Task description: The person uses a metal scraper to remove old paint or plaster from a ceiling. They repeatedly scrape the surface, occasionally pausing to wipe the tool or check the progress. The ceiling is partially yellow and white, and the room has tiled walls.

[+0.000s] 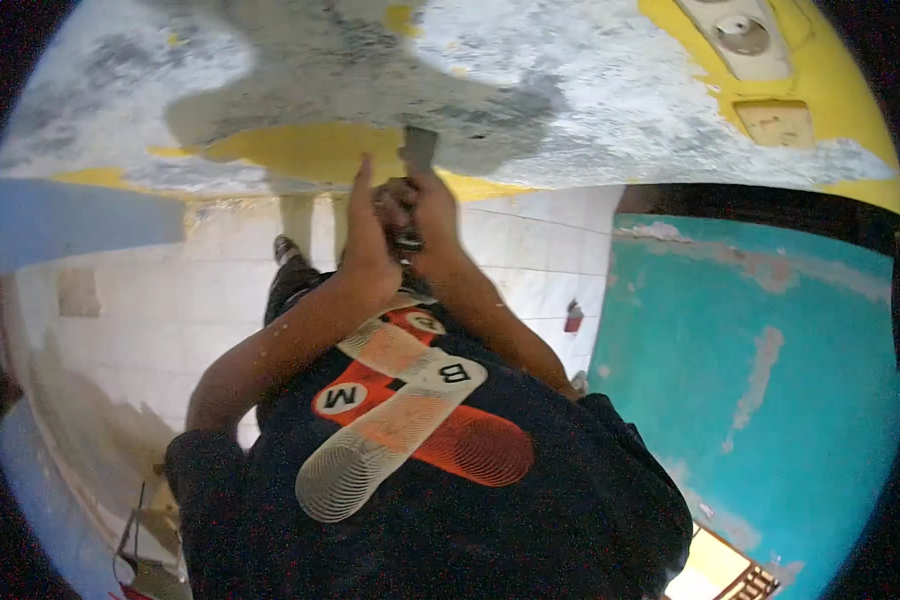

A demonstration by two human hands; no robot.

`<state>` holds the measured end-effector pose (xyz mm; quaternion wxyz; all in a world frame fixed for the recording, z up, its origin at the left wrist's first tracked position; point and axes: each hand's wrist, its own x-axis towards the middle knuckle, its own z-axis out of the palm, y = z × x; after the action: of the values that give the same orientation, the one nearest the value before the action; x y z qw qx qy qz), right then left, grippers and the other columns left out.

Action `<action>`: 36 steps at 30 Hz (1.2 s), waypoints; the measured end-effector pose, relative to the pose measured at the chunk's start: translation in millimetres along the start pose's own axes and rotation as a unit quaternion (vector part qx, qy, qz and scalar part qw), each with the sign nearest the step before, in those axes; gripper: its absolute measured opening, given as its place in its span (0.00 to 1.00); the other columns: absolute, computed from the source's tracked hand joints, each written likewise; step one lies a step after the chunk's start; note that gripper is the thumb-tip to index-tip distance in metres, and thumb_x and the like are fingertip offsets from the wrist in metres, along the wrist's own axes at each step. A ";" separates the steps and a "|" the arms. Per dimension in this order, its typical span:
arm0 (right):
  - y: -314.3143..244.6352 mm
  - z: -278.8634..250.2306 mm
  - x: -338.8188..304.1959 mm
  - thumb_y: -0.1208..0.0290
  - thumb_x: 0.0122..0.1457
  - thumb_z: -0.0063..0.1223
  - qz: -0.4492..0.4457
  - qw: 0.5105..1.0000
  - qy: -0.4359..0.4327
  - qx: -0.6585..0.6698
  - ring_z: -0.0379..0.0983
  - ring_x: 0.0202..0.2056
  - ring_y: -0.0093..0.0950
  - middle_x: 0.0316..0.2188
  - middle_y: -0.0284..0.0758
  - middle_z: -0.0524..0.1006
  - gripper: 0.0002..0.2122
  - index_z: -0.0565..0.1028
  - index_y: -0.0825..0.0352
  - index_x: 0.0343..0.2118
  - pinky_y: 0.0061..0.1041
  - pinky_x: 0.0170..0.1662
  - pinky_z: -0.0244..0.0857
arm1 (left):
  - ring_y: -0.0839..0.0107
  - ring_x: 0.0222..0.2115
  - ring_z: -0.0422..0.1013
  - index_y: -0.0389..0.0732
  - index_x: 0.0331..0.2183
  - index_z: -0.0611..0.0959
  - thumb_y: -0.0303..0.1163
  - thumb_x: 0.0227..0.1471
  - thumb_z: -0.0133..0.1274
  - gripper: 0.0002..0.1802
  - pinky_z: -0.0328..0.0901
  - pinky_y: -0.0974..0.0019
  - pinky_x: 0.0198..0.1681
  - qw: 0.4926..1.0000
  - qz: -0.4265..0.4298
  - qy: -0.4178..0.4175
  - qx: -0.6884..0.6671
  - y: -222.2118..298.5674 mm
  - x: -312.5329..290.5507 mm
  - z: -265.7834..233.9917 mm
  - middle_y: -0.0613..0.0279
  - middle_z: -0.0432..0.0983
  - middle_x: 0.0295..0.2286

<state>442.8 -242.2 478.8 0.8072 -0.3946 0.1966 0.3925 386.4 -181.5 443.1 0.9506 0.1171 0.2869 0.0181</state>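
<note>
r hand point(435, 205) is gripping a flat grey scraper point(420, 148), w/ the blade sticking up past the fingers, approx in the middle of the view & right by the patchy wall point(630, 110); can't tell if its edge is touching. l hand point(369, 235) is sitting just beside the r hand, one digit pointing up; can't tell if it's grasping anything b/c the fingers are overlapping. wall is showing white-grey w/ yellow bits, incl. a big yellow patch point(300, 150) just l of the blade. a dark shadow point(320, 50) is falling across it. upper r, a pale socket plate point(740, 38) is sitting above a second plate point(776, 123). below, white floor tiles point(530, 240) are showing, & a small red obj point(573, 318) is lying there. teal wall point(730, 300) is standing on the r, w/ pale scuffs. person is wearing a dark tee point(570, 480) w/ orange/white print.
</note>
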 end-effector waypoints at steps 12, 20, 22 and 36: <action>1.9 0.6 27.0 0.65 0.60 0.44 -0.049 0.989 0.031 -0.138 0.68 0.26 0.25 0.25 0.33 0.73 0.10 0.72 0.68 0.32 0.26 0.31 0.63 | 0.73 0.35 0.64 0.39 0.38 0.74 0.44 0.55 0.49 0.18 0.59 0.68 0.42 0.938 0.231 0.150 0.211 2.6 -10.3 48.8 0.63 0.69 0.31; -4.7 3.3 19.3 0.62 0.59 0.48 -0.018 0.993 0.027 -0.112 0.67 0.25 0.27 0.24 0.33 0.70 0.10 0.69 0.65 0.33 0.29 0.28 0.62 | 0.72 0.31 0.65 0.36 0.37 0.74 0.41 0.58 0.46 0.17 0.61 0.68 0.38 0.923 0.260 0.181 0.216 -10.6 9.5 36.1 0.62 0.68 0.28; -8.9 5.6 14.8 0.62 0.58 0.48 -0.072 0.987 0.011 -0.147 0.67 0.25 0.27 0.24 0.33 0.70 0.11 0.69 0.66 0.32 0.29 0.28 0.62 | 0.72 0.31 0.65 0.36 0.37 0.74 0.43 0.58 0.46 0.18 0.61 0.68 0.39 0.908 0.293 0.162 0.253 -9.6 1.3 44.2 0.62 0.68 0.28; 14.8 -30.3 96.3 0.59 0.60 0.44 -0.067 0.964 0.024 -0.256 0.65 0.25 0.27 0.21 0.35 0.69 0.14 0.70 0.67 0.30 0.32 0.29 0.60 | 0.65 0.38 0.67 0.35 0.39 0.73 0.49 0.58 0.46 0.24 0.61 0.64 0.44 0.930 0.221 0.238 0.172 -6.8 67.1 -1.1 0.54 0.71 0.37</action>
<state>490.0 -214.5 392.7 0.6986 -0.6100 0.0819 0.3649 441.6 -181.1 404.3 0.7918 0.3314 0.4702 0.2052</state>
